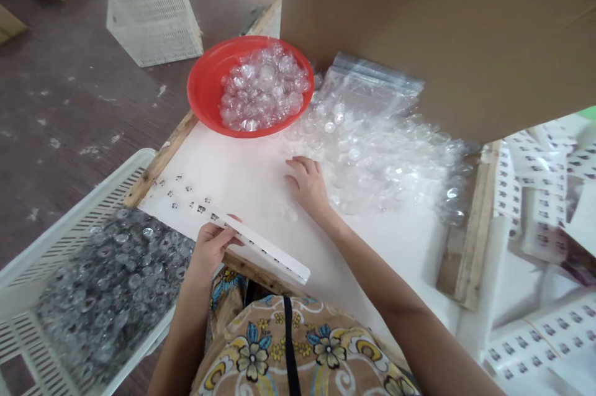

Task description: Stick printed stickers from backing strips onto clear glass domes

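My left hand (216, 242) is closed on a long white sticker strip (270, 250) with small dark prints, held slanting over the table's near edge. My right hand (307, 184) rests over the white tabletop (223, 163), fingers curved and apart, with nothing visible in it. Just beyond and to the right of it spreads a pile of clear plastic domes (382, 154). A red basin (205, 89) full of clear domes stands at the table's far left corner. Several small dark-printed pieces (174, 191) lie left of the strip.
A white crate (135, 166) of clear pieces with dark marks stands at the lower left. Clear plastic bags (367, 89) lie behind the pile, before a big cardboard panel (442, 30). More printed sheets (540, 340) lie at right. Another white basket (156, 23) is on the floor.
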